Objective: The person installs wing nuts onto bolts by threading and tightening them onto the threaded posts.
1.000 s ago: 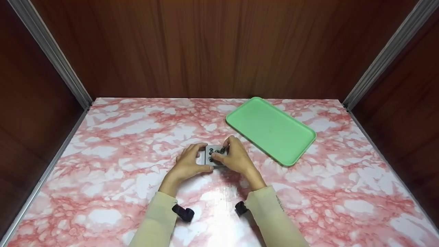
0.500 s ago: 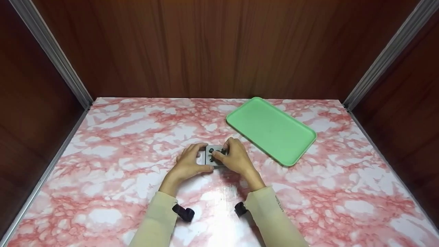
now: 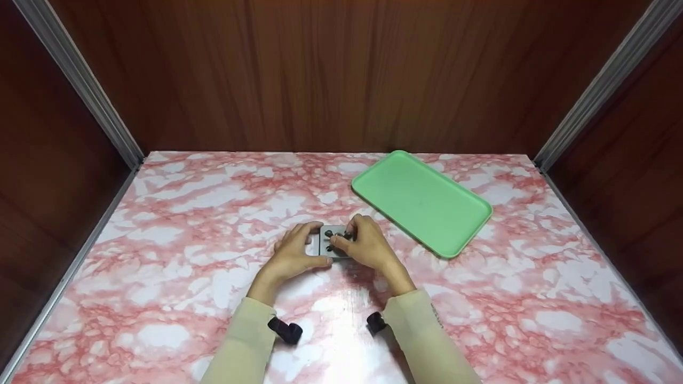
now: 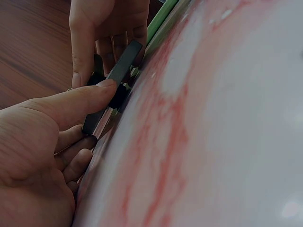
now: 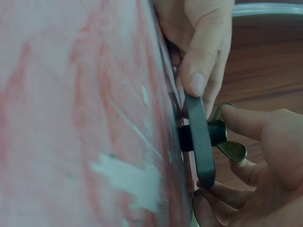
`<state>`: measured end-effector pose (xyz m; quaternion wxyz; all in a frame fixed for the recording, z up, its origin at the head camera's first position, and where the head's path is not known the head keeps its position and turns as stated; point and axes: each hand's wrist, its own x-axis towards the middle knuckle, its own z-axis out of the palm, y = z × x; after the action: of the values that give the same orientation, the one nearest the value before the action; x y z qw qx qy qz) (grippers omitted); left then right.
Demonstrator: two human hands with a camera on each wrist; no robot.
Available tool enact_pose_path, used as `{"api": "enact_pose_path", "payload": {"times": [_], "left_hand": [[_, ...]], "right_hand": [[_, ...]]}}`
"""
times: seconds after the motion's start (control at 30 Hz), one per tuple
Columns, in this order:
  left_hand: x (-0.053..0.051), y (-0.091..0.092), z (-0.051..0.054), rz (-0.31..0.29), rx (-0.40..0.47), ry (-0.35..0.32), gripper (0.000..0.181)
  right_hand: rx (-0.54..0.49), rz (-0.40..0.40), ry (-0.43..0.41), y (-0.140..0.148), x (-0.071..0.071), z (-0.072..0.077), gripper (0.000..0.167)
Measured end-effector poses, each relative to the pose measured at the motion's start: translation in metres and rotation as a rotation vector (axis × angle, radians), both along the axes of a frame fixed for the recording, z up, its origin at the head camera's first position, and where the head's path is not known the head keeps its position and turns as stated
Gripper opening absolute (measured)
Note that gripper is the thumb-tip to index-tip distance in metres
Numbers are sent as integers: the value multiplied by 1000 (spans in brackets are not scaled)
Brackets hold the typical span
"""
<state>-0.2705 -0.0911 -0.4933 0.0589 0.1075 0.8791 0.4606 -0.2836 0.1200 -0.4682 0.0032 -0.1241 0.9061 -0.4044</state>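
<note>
A small grey plate with several dark round holes or fittings lies near the middle of the table. My left hand grips it by its left part, thumb on the near edge and fingers at the far edge. Over its right part, my right hand pinches a wing nut between thumb and fingers. In the right wrist view the wing nut shows its dark metal wings beside a black cylinder that stands out on both sides of the plate. The left wrist view shows the left thumb pressing the plate's edge.
A green tray lies at an angle behind and right of the hands. The table has a red and white marbled top. Brown wood-grain panels enclose the back and both sides.
The right hand's fingers have shifted slightly on the wing nut, with the index finger a little nearer to me. The left hand and the plate have stayed in place.
</note>
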Motion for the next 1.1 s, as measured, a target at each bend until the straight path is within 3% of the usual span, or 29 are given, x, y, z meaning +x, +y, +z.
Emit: {"api": "enact_pose_path", "payload": {"times": [0.27, 0.37, 0.57, 0.77, 1.1], "left_hand": [[0, -1, 0, -3, 18, -4, 91], [-1, -1, 0, -2, 18, -5, 92], [0, 0, 0, -1, 18, -2, 92], [-1, 0, -1, 1, 19, 3, 92], [-1, 0, -1, 0, 14, 16, 91]], "right_hand": [[-111, 126, -42, 13, -3, 5, 18], [-118, 137, -47, 15, -4, 7, 18], [-69, 131, 37, 17, -5, 6, 22], [-52, 197, 115, 19, -6, 5, 36], [-18, 257, 119, 20, -5, 6, 43]]}}
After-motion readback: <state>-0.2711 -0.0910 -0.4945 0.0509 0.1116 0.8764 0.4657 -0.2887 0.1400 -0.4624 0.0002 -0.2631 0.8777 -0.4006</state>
